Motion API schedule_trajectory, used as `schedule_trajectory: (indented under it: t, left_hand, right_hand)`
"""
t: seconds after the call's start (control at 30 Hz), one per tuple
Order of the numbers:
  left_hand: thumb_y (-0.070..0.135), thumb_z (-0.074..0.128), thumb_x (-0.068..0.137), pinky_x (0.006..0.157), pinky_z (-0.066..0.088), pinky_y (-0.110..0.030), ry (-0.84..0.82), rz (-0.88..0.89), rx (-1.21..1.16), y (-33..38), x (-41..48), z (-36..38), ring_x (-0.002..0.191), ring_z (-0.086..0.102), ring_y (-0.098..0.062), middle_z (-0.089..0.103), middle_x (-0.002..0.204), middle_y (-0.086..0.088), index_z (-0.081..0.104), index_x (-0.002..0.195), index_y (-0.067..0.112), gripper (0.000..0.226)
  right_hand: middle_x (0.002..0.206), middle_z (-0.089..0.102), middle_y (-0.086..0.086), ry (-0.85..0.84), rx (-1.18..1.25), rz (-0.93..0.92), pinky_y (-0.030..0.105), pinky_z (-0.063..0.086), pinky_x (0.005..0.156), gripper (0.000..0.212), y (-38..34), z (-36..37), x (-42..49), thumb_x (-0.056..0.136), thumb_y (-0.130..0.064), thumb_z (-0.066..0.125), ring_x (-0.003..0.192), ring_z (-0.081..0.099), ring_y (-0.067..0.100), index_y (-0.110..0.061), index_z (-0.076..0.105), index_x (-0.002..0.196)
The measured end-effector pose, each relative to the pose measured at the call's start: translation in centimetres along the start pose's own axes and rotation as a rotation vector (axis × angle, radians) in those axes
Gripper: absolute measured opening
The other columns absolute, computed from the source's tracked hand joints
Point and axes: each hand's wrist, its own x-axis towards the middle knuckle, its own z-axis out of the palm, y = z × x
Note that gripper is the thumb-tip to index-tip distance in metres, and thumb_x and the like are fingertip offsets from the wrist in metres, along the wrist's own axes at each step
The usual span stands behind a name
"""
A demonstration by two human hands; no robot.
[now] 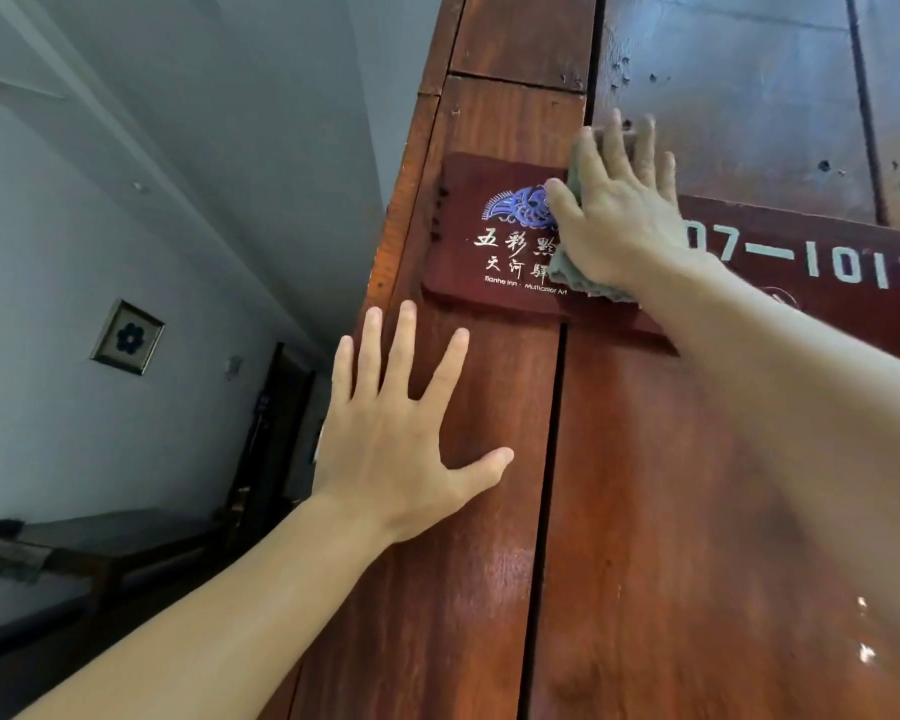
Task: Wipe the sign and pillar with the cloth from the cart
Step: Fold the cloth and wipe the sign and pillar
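Observation:
A dark red wooden sign (494, 262) with a blue emblem, gold characters and white room numbers is fixed across a reddish-brown wooden pillar (619, 485). My right hand (617, 210) lies flat on the middle of the sign and presses a grey-green cloth (575, 280) against it; the cloth shows only at the hand's edges. Below the sign, my left hand (401, 433) rests flat on the pillar with fingers spread and holds nothing. My right forearm hides part of the sign's lettering.
Left of the pillar a grey-white wall (126, 200) runs along a corridor, with a small framed picture (127, 337) on it. A dark doorway (276, 423) and low dark furniture (74, 558) lie further down at the left.

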Motion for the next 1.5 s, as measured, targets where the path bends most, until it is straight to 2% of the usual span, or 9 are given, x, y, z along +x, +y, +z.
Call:
schedule_trajectory:
  t: [0.23, 0.5, 0.67, 0.77, 0.87, 1.03, 1.3, 1.4, 1.5]
  left_hand:
    - [0.086, 0.030, 0.080, 0.120, 0.015, -0.063, 0.018, 0.039, -0.019, 0.0, -0.1, -0.3, 0.154, 0.003, -0.042, 0.012, 0.168, -0.014, 0.031, 0.154, 0.039, 0.088]
    - [0.084, 0.032, 0.080, 0.120, 0.016, -0.063, 0.029, 0.038, -0.025, -0.1, -0.3, -0.2, 0.153, 0.005, -0.043, 0.015, 0.168, -0.015, 0.024, 0.157, 0.038, 0.089]
    - [0.084, 0.031, 0.081, 0.120, 0.016, -0.062, 0.052, 0.045, -0.039, -0.1, -0.1, -0.1, 0.153, 0.009, -0.044, 0.025, 0.165, -0.017, 0.032, 0.154, 0.038, 0.086]
    - [0.084, 0.033, 0.081, 0.119, 0.018, -0.062, 0.058, 0.053, -0.041, -0.2, -0.2, 0.0, 0.152, 0.011, -0.044, 0.025, 0.164, -0.017, 0.037, 0.152, 0.036, 0.085]
    - [0.085, 0.032, 0.081, 0.119, 0.017, -0.063, 0.054, 0.058, -0.032, -0.2, -0.1, -0.2, 0.153, 0.009, -0.044, 0.020, 0.166, -0.016, 0.030, 0.155, 0.037, 0.088]
    - [0.086, 0.023, 0.081, 0.121, 0.012, -0.061, -0.032, 0.030, -0.002, -0.2, -0.3, -0.8, 0.153, 0.003, -0.043, 0.011, 0.168, -0.015, 0.025, 0.156, 0.036, 0.090]
    - [0.070, 0.045, 0.083, 0.123, 0.005, -0.052, -0.346, -0.188, -0.201, 3.9, -2.0, -5.6, 0.152, -0.011, -0.042, -0.006, 0.169, -0.010, 0.015, 0.157, 0.024, 0.092]
    - [0.055, 0.044, 0.091, 0.120, 0.018, -0.049, -0.457, -0.394, -0.367, 5.5, -3.4, -6.1, 0.151, 0.010, -0.042, 0.020, 0.166, -0.013, 0.039, 0.148, 0.016, 0.069]
    - [0.046, 0.036, 0.099, 0.099, 0.042, -0.042, -0.549, -0.749, -0.846, 8.9, -6.3, -10.1, 0.123, 0.055, -0.035, 0.067, 0.119, -0.008, 0.068, 0.101, 0.019, 0.042]
  right_hand:
    - [0.171, 0.014, 0.005, 0.085, -0.094, -0.597, 0.049, 0.009, 0.128, 0.077, -5.7, 2.7, -5.5, 0.100, -0.064, 0.021, 0.158, 0.001, 0.030, -0.017, 0.019, 0.161]
    - [0.170, -0.007, 0.018, 0.142, 0.154, 0.354, 0.052, -0.002, 0.127, 0.087, -4.0, 1.2, -0.3, 0.096, -0.060, 0.023, 0.156, -0.013, 0.033, -0.006, 0.003, 0.160]
    - [0.163, 0.033, 0.017, 0.148, -0.075, -0.712, 0.048, 0.016, 0.124, 0.062, -8.9, 3.0, -4.2, 0.098, -0.038, 0.038, 0.154, 0.019, 0.037, -0.005, 0.039, 0.151]
    - [0.167, 0.025, 0.010, -0.004, -0.200, -0.957, 0.042, 0.011, 0.128, 0.058, -6.6, 1.7, -3.4, 0.106, -0.036, 0.032, 0.157, 0.010, 0.029, -0.009, 0.030, 0.157]
    - [0.168, 0.022, 0.011, 0.016, -0.075, -0.805, 0.043, 0.011, 0.128, 0.059, -4.9, 1.4, -3.7, 0.107, -0.034, 0.034, 0.157, 0.008, 0.028, -0.006, 0.026, 0.158]
    - [0.169, 0.014, 0.014, 0.167, 0.057, -0.089, 0.045, 0.009, 0.128, 0.063, -5.9, 3.0, -7.7, 0.105, -0.037, 0.026, 0.157, 0.004, 0.030, -0.004, 0.018, 0.159]
    - [0.161, 0.018, 0.035, -0.166, -0.201, -0.151, 0.054, 0.025, 0.120, 0.055, -4.2, 0.2, -15.7, 0.104, -0.009, 0.020, 0.148, 0.021, 0.049, 0.013, 0.007, 0.153]
    - [0.146, 0.042, 0.022, -0.352, -0.038, -0.093, 0.044, 0.049, 0.093, 0.048, -4.4, -1.3, -18.5, 0.099, -0.011, 0.043, 0.129, 0.043, 0.040, 0.003, 0.035, 0.144]
    - [0.138, 0.052, 0.013, -0.442, 0.262, -0.161, 0.044, 0.050, 0.092, 0.040, -2.9, -4.6, -23.1, 0.095, -0.012, 0.054, 0.117, 0.050, 0.037, -0.004, 0.050, 0.134]
